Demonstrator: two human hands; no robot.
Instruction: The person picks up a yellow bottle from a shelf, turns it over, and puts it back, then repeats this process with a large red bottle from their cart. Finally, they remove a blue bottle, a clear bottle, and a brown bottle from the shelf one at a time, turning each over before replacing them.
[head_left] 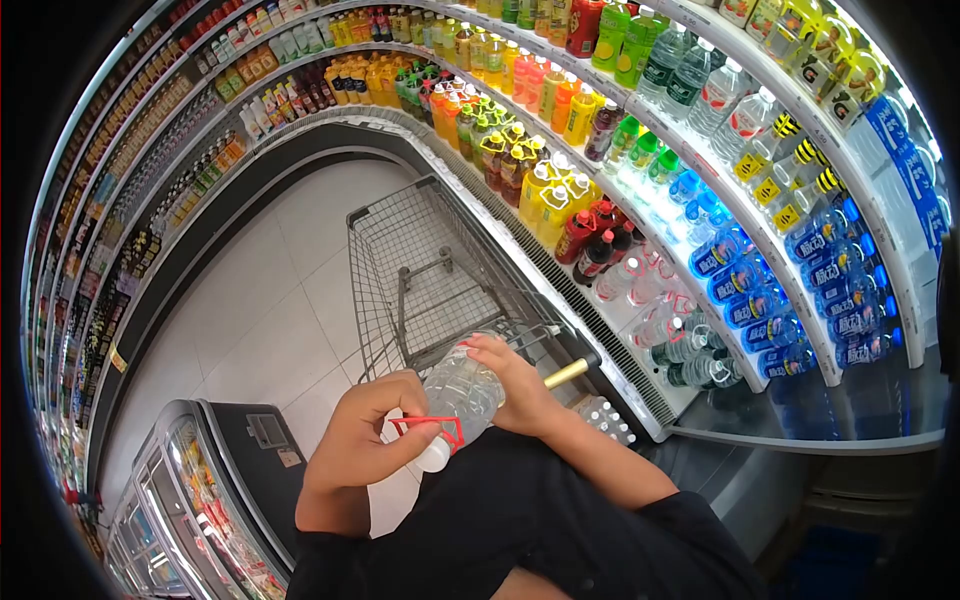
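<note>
Between my hands, in front of my body, is a large clear plastic water bottle (pixel 462 388). It is tilted, with its white cap (pixel 433 456) toward me and its base pointing away. My left hand (pixel 375 425) is closed at the neck, thumb and fingers on the red carry handle (pixel 442 430). Around the base end of the bottle curls my right hand (pixel 515 385), its fingertips over the far end. A wire shopping cart (pixel 400 260) stands just beyond the bottle; the bottle overlaps its near end in view.
Curved drink shelves (pixel 560 140) wrap round the far side and the right. Large clear water bottles (pixel 660 325) lie on the lowest shelf at right. Left of me stands a dark chest cooler (pixel 250 450) holding packaged goods. Pale floor tiles (pixel 250 340) show left of the cart.
</note>
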